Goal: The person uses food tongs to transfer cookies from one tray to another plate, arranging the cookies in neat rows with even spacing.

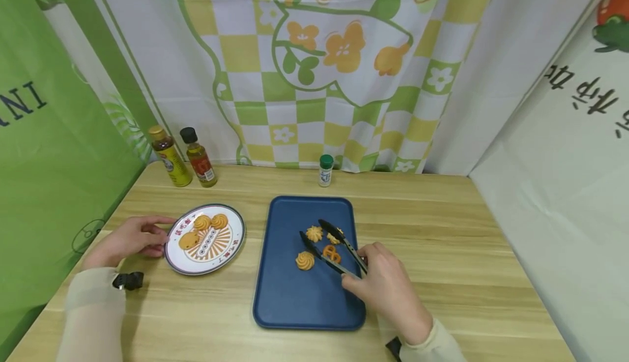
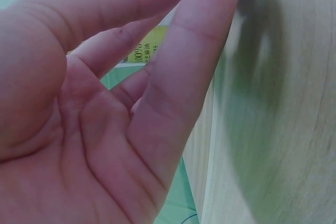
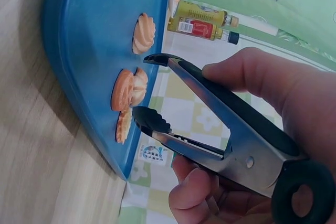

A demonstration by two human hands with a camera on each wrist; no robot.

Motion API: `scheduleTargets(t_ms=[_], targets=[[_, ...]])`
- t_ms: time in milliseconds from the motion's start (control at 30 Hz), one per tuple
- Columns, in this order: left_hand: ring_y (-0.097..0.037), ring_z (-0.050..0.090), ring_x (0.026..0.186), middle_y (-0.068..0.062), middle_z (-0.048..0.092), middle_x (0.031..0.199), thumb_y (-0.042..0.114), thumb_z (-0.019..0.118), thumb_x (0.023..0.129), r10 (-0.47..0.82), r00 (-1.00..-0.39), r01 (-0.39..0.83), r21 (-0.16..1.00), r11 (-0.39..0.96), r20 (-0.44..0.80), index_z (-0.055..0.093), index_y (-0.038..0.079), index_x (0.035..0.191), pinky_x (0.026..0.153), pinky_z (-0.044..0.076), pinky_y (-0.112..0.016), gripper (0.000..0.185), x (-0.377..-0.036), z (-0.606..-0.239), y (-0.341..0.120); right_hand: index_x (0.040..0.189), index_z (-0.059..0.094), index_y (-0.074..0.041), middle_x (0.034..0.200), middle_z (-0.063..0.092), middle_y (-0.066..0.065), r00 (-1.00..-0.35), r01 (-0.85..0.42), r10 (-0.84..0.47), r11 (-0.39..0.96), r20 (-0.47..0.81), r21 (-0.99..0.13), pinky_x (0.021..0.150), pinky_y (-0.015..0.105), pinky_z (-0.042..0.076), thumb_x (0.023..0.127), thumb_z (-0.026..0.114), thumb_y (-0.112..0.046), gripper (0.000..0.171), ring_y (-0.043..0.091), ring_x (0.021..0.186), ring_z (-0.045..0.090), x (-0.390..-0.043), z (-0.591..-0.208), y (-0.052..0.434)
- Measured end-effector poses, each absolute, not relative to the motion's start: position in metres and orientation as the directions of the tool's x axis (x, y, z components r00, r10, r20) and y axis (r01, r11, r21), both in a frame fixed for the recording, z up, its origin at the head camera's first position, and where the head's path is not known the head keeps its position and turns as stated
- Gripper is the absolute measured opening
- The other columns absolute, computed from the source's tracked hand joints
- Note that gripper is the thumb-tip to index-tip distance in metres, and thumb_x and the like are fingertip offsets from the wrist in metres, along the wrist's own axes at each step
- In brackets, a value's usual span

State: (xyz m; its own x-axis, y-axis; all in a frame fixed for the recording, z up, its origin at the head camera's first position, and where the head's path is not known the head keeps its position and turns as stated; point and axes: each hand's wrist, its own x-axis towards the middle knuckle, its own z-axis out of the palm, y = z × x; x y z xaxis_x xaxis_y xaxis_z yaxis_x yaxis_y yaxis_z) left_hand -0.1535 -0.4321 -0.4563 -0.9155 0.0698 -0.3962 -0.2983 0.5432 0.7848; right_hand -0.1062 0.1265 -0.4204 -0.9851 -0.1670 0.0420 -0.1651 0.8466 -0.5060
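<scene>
My right hand [image 1: 390,285] holds a pair of black-and-steel food tongs [image 3: 252,156], thumb on one arm and fingers on the other. The tongs' tips stand apart over a blue tray [image 1: 290,302]. On the tray lie a swirled cookie [image 1: 304,260], a pretzel-shaped cookie [image 1: 331,254], a flower-shaped cookie [image 1: 314,233] and another cookie [image 1: 339,236] partly hidden by the tongs. My left hand [image 1: 129,240] pinches the left rim of a white patterned plate [image 1: 231,250]. Two swirled cookies [image 1: 219,220] and a round flat cookie [image 1: 189,240] sit on that plate.
Two sauce or oil bottles [image 1: 169,157] stand at the table's back left corner. A small green-capped shaker [image 1: 325,171] stands behind the tray. A patterned curtain [image 1: 339,127] hangs along the back edge of the wooden table [image 1: 442,225].
</scene>
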Motion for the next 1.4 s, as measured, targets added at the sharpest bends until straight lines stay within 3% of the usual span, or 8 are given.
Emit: scheduleTargets(t_ms=[200, 833, 1400], targets=[[-0.015, 0.075, 0.092, -0.017, 0.067, 0.119, 0.0, 0.063, 0.111, 0.079, -0.915, -0.291, 0.784, 0.548, -0.395, 0.037, -0.012, 0.166, 0.083, 0.074, -0.031, 0.062, -0.153, -0.457, -0.434, 0.115, 0.077, 0.002, 0.106, 0.074, 0.012, -0.983, -0.183, -0.176, 0.848, 0.061, -0.497, 0.082, 0.052, 0.066, 0.079, 0.092, -0.027, 0.048, 0.028, 0.089, 0.071, -0.107, -0.421, 0.126], [-0.015, 0.075, 0.092, -0.019, 0.067, 0.121, 0.001, 0.064, 0.111, 0.07, -0.917, -0.294, 0.785, 0.546, -0.393, 0.039, -0.012, 0.166, 0.083, 0.074, -0.031, 0.062, -0.154, -0.458, -0.434, 0.111, 0.079, -0.001, 0.099, 0.072, 0.007, -0.982, -0.183, -0.178, 0.853, 0.058, -0.489, 0.072, 0.041, 0.061, 0.081, 0.091, -0.027, 0.041, 0.021, 0.082, 0.063, -0.11, -0.421, 0.12], [-0.015, 0.075, 0.091, -0.019, 0.066, 0.121, 0.0, 0.063, 0.111, 0.07, -0.915, -0.3, 0.784, 0.543, -0.398, 0.038, -0.012, 0.166, 0.083, 0.074, -0.031, 0.062, -0.153, -0.455, -0.431, 0.115, 0.079, 0.0, 0.102, 0.073, 0.009, -0.983, -0.18, -0.177, 0.856, 0.052, -0.484, 0.076, 0.045, 0.063, 0.08, 0.094, -0.028, 0.047, 0.022, 0.085, 0.066, -0.109, -0.423, 0.115]])
